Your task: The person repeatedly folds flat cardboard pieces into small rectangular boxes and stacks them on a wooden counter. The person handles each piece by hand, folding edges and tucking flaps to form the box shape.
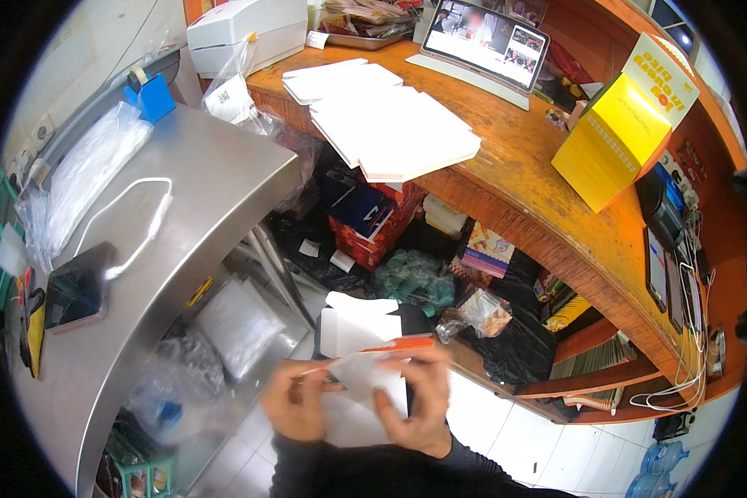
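Observation:
Low in front of me, my two hands hold a partly folded cardboard box (358,333), white inside with a red-orange outer edge. My left hand (295,405) pinches the left side of its raised panel. Bent over the right side of the same panel are the fingers of my right hand (421,408), its thumb against the white face. Both hands are slightly blurred. A white flap sticks up at the box's far end; its underside is hidden. Beyond it, flat white box blanks (394,133) lie in overlapping piles on the wooden desk (515,178).
A steel table (216,170) stands at left, bearing a phone (79,286), a white cable and a blue tape dispenser (149,97). The desk carries a white printer (245,37), a tablet (485,41) and a yellow carton (614,137). Bags and boxes crowd the space beneath.

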A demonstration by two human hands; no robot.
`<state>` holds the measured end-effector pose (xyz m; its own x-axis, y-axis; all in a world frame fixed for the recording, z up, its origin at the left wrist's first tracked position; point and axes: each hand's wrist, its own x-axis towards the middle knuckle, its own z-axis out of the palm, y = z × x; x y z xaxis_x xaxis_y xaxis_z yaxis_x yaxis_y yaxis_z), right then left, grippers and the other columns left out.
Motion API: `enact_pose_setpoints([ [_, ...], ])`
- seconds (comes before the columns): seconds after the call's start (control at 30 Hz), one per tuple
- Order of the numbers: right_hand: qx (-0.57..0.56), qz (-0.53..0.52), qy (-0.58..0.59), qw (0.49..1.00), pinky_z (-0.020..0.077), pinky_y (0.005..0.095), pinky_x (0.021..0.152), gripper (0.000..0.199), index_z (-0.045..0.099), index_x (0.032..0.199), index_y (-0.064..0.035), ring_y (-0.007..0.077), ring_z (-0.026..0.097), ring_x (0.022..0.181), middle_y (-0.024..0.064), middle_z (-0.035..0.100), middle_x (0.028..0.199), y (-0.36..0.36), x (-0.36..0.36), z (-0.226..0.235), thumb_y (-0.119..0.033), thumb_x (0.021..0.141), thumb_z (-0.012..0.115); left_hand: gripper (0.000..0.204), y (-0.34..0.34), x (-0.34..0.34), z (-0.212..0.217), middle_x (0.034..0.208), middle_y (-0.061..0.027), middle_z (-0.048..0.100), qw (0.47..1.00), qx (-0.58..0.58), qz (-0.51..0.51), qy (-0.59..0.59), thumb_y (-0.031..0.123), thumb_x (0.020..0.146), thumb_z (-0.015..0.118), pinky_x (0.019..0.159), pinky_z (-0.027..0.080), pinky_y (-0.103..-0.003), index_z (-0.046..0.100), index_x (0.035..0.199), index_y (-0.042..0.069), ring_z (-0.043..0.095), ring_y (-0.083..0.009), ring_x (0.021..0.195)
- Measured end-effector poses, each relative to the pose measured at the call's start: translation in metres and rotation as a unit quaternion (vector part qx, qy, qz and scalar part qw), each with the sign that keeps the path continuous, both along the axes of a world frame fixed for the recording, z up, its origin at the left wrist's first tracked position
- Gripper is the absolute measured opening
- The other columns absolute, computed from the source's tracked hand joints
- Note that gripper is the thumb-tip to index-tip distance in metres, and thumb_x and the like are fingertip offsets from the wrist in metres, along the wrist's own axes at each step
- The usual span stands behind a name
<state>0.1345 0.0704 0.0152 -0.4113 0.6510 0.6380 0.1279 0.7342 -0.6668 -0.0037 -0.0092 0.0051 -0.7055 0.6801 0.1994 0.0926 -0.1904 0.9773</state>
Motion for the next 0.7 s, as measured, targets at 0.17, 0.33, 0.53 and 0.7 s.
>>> enact_pose_setpoints([
  [0.17,-0.118,0.028,0.092,0.988,0.0452,0.0367,0.095,0.063,0.045,0.132,0.0026,0.0274,0.054,0.112,0.0149,0.056,0.114,0.022,0.010,0.003,0.002,0.075,0.072,0.017,0.000,-0.006,0.014,0.087,-0.0116,0.055,0.989,0.115,-0.062,-0.064,0.010,0.091,0.067,0.056,0.056,-0.026,0.058,0.094,-0.004,0.064,-0.0194,0.070],
  [0.33,-0.021,0.054,0.099,0.993,0.0523,0.0338,0.084,0.044,0.067,0.111,-0.0031,0.0271,0.064,0.099,0.0143,0.063,0.103,0.022,0.010,-0.002,0.018,0.073,0.061,0.023,0.021,-0.001,0.019,0.091,-0.0109,0.057,0.981,0.093,0.150,0.077,-0.002,0.076,0.072,0.059,0.053,-0.023,0.061,0.095,-0.001,0.062,-0.0159,0.078],
  [0.53,0.051,0.150,0.011,0.987,0.0537,0.0359,0.083,0.049,0.074,0.108,-0.0111,0.0277,0.064,0.099,0.0098,0.066,0.106,0.029,0.012,0.002,0.014,0.067,0.063,0.025,-0.010,0.003,0.012,0.103,-0.0147,0.062,0.987,0.091,-0.120,-0.056,0.004,0.082,0.071,0.077,0.053,-0.029,0.063,0.103,-0.006,0.066,-0.0184,0.088],
  [0.7,-0.263,0.188,0.137,0.936,0.0537,0.0356,0.089,0.031,0.072,0.104,-0.0042,0.0273,0.067,0.103,0.0139,0.069,0.108,0.013,0.012,0.011,0.007,0.075,0.070,0.020,-0.006,0.002,0.005,0.104,-0.0141,0.064,0.992,0.024,-0.107,-0.068,0.000,0.082,0.073,0.083,0.050,-0.030,0.067,0.100,-0.006,0.065,-0.0200,0.095],
])
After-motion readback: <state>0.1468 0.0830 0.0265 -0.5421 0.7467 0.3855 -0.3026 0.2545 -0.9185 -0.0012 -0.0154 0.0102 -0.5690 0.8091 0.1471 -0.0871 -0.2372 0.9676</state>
